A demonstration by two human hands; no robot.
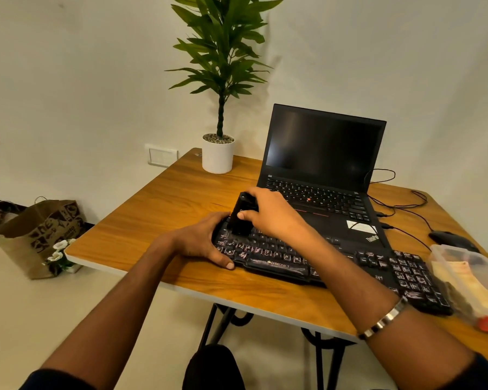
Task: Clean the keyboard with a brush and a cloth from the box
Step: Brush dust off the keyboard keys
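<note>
A black keyboard [378, 266] with pale key markings lies across the wooden table [158, 209] in front of me. My right hand [271, 213] grips a black brush [241, 216] held upright, its lower end resting on the keys near the keyboard's left end. My left hand [203, 240] clasps the keyboard's left edge, thumb along the front. A clear plastic box [468, 280] sits at the right end of the keyboard, with a yellowish cloth showing inside it.
An open black laptop [321, 170] stands just behind the keyboard, with cables and a black mouse [451, 239] to its right. A potted plant [218, 156] stands at the table's far edge. A brown paper bag [37, 235] and small flowers sit on the floor at left.
</note>
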